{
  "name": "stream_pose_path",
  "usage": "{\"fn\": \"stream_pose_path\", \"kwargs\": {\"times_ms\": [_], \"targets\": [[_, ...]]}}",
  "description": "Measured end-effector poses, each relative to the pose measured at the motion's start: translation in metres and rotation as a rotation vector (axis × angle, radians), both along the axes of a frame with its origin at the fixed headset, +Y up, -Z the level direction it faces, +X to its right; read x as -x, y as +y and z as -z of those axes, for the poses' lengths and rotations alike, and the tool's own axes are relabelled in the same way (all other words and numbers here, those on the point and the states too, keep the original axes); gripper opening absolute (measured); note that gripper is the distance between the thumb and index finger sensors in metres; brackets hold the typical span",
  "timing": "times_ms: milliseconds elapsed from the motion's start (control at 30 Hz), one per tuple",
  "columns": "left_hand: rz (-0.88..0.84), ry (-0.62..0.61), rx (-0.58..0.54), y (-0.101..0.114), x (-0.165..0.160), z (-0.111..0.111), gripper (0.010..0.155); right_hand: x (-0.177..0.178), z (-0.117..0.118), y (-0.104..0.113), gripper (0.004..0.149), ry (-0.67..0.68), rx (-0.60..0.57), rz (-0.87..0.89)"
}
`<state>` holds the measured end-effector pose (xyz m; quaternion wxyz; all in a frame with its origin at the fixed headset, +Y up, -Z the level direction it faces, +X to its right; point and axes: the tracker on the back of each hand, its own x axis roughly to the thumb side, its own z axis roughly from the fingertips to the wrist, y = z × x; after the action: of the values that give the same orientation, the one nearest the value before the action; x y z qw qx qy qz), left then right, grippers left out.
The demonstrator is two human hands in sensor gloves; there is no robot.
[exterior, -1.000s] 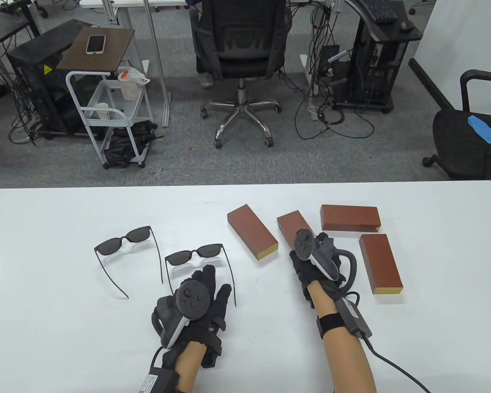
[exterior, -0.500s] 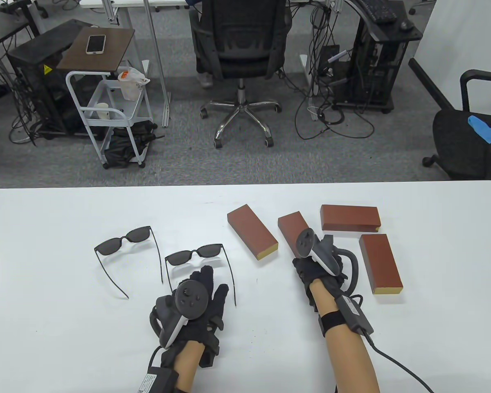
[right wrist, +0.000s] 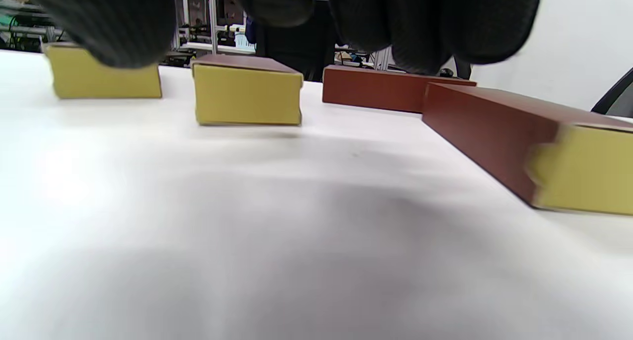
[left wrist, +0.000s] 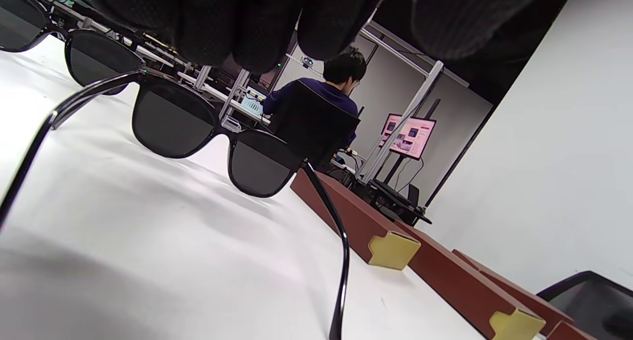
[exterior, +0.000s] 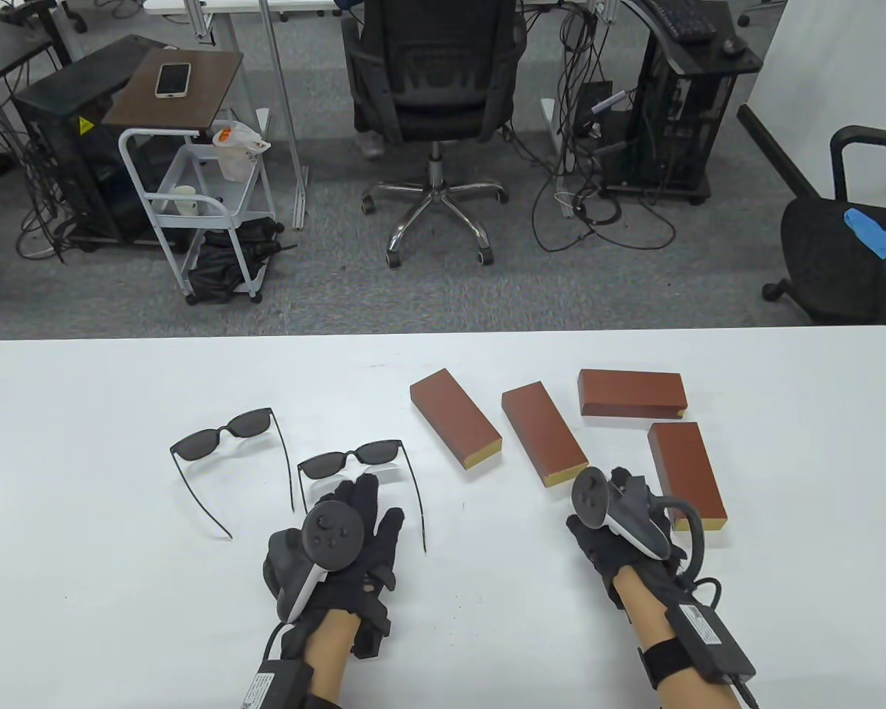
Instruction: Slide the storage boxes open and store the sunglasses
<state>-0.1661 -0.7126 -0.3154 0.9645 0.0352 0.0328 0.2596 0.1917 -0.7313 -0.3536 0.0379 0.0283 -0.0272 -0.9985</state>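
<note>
Two black sunglasses lie unfolded on the white table point(exterior: 118, 591): one at the left point(exterior: 221, 436), one nearer the middle point(exterior: 351, 461), which also shows in the left wrist view point(left wrist: 198, 132). Four closed red-brown storage boxes with yellow ends lie to the right: point(exterior: 455, 428), point(exterior: 544, 434), point(exterior: 633, 393), point(exterior: 687, 475). My left hand point(exterior: 373, 502) lies spread between the nearer sunglasses' temple arms, just behind the lenses, and holds nothing. My right hand point(exterior: 616, 487) hovers empty near the yellow ends of the second box point(right wrist: 247, 93) and the rightmost box point(right wrist: 489, 132).
The table's far edge runs behind the boxes. Beyond it stand an office chair point(exterior: 432, 81), a white cart point(exterior: 192, 199) and computer stands. A black chair point(exterior: 849, 251) stands at the right.
My right hand has drawn back toward me and to the right, off the second box, which now shows in full. My left hand has shifted slightly left.
</note>
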Motion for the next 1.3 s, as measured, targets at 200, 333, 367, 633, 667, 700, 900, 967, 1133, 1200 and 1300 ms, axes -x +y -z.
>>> {"fn": "stream_pose_path", "kwargs": {"times_ms": [200, 333, 367, 633, 667, 700, 900, 967, 1133, 1200, 1300], "targets": [[0.018, 0.019, -0.014, 0.001, 0.005, -0.001, 0.071, -0.009, -0.025, 0.002, 0.069, 0.011, -0.057, 0.057], [0.082, 0.021, -0.051, 0.001, 0.005, -0.002, 0.072, -0.02, -0.03, 0.0, 0.067, -0.011, -0.154, 0.294], [0.109, 0.014, -0.059, 0.001, 0.004, -0.003, 0.072, -0.022, -0.031, 0.0, 0.066, -0.005, -0.146, 0.313], [0.295, -0.05, -0.057, -0.01, -0.01, -0.001, 0.076, -0.014, -0.037, 0.004, 0.066, 0.105, -0.168, 0.193], [0.31, -0.055, -0.058, -0.01, -0.01, 0.001, 0.076, -0.012, -0.037, 0.005, 0.066, 0.117, -0.171, 0.177], [0.328, -0.052, -0.062, -0.009, -0.01, 0.003, 0.075, -0.008, -0.037, 0.006, 0.066, 0.132, -0.174, 0.157], [0.383, 0.017, 0.007, -0.001, 0.004, 0.027, 0.073, 0.003, -0.036, 0.008, 0.066, 0.192, -0.17, 0.089], [0.438, 0.047, 0.02, 0.004, 0.016, 0.042, 0.072, 0.004, -0.035, 0.008, 0.066, 0.195, -0.159, 0.076], [0.519, 0.099, 0.095, 0.012, 0.036, 0.075, 0.07, -0.002, -0.032, 0.007, 0.067, 0.156, -0.143, 0.095], [0.531, 0.113, 0.139, 0.013, 0.041, 0.089, 0.07, -0.005, -0.03, 0.006, 0.067, 0.14, -0.129, 0.112], [0.547, 0.12, 0.169, 0.012, 0.041, 0.104, 0.069, -0.013, -0.029, 0.006, 0.067, 0.113, -0.128, 0.153]]}}
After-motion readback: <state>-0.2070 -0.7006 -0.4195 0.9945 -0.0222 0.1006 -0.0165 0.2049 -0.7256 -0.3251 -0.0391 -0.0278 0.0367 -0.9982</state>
